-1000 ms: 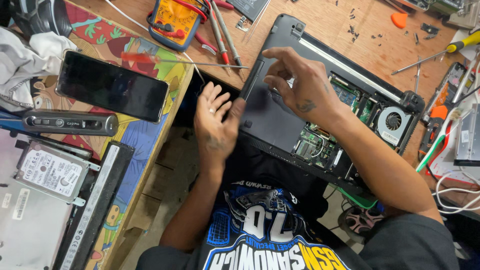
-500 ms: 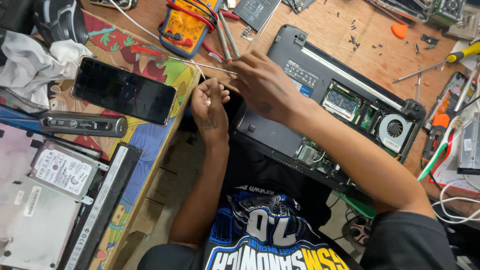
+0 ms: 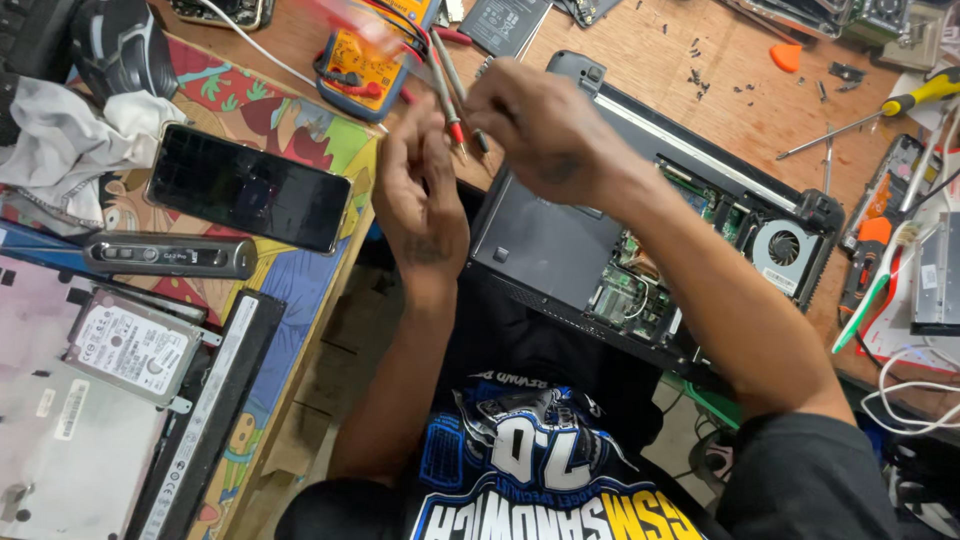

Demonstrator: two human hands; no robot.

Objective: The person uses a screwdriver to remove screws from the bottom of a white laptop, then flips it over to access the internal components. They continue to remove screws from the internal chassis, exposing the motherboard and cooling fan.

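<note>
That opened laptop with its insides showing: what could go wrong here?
The hands, left hand and right hand, are raised by the multimeter's probes; a slipped tip might touch the bare circuit board in the laptop. The loose screws scattered on the bench could easily get knocked away.

Colours across my worktop [image 3: 640, 50], from brown wood to cartoon brights.

The opened laptop [image 3: 560, 250] under my hands is dark grey, with green circuit boards and a black fan [image 3: 787, 250] showing. The multimeter [image 3: 375, 55] is yellow with red and black probe leads. The phone [image 3: 250, 188] is glossy black, lying on a mat [image 3: 290, 130] printed with a cartoon pattern in red, green, yellow and blue. The hard drive [image 3: 130, 345] is silver with a white label. The screwdriver [image 3: 915, 97] has a yellow and black handle. A guitar-pick-shaped tool [image 3: 786, 57] is orange. My shirt [image 3: 540, 470] is black with blue, white and yellow print.
</note>
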